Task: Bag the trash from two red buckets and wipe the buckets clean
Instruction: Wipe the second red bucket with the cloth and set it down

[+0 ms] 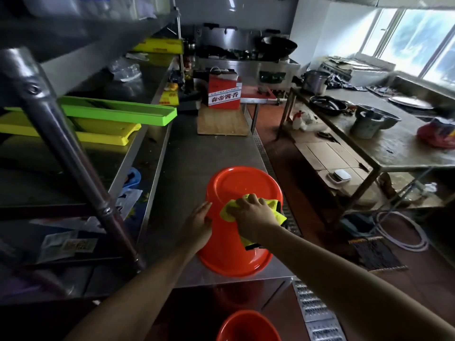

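Shelf post (73, 153) left; bare counter (197, 153) beyond.

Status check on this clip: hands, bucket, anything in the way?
Left hand flat against upturned red bucket, steadying. Right hand grips yellow cloth, pressed on bucket's side. Second red bucket below counter edge. Nothing blocking.

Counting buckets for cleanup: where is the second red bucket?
The second red bucket is at the head view's bottom centre, below the steel counter's near edge, between the forearms.
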`<state>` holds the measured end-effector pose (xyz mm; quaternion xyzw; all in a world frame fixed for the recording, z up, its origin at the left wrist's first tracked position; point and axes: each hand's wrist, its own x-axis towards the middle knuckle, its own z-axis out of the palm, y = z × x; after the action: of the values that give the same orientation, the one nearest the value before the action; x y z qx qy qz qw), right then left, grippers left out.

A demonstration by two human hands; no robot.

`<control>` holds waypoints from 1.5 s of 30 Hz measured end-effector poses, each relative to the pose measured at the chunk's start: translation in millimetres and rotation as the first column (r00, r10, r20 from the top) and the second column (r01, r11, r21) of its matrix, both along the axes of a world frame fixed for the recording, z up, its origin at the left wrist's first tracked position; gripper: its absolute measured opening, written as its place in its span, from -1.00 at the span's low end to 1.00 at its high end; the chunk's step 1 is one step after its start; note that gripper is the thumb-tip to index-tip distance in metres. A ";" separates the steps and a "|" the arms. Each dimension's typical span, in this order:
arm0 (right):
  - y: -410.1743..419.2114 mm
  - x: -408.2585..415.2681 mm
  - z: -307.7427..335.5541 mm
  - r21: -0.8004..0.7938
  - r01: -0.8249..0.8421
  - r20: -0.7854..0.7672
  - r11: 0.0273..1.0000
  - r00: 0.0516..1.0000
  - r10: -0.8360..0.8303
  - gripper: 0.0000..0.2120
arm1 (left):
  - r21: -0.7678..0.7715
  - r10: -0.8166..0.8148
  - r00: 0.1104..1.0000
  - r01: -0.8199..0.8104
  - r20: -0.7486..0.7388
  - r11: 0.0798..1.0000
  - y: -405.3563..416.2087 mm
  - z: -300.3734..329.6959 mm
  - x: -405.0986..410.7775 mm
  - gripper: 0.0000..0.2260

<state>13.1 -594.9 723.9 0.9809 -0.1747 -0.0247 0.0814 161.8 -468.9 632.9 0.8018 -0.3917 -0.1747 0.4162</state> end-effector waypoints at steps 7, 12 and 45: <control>3.3 47.7 9.5 0.008 0.033 -0.033 0.999 0.999 -0.033 -0.54 | -0.016 -0.013 0.999 0.012 -0.046 1.000 2.5 22.0 6.5 -0.77; 10.0 67.5 8.7 0.039 0.070 0.022 0.997 0.997 -0.071 -0.54 | -0.104 0.118 0.989 -0.126 -0.085 0.987 12.1 23.0 2.1 -0.78; 36.2 17.8 -28.9 0.443 -0.065 0.085 0.894 0.996 0.030 -0.68 | 0.045 0.375 0.921 -0.373 -0.103 0.927 150.3 61.5 -21.2 -0.68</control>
<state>30.9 -558.7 695.0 0.9777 -0.1434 -0.0248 -0.1513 140.6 -318.7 694.4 0.8560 -0.2057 -0.1408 0.4529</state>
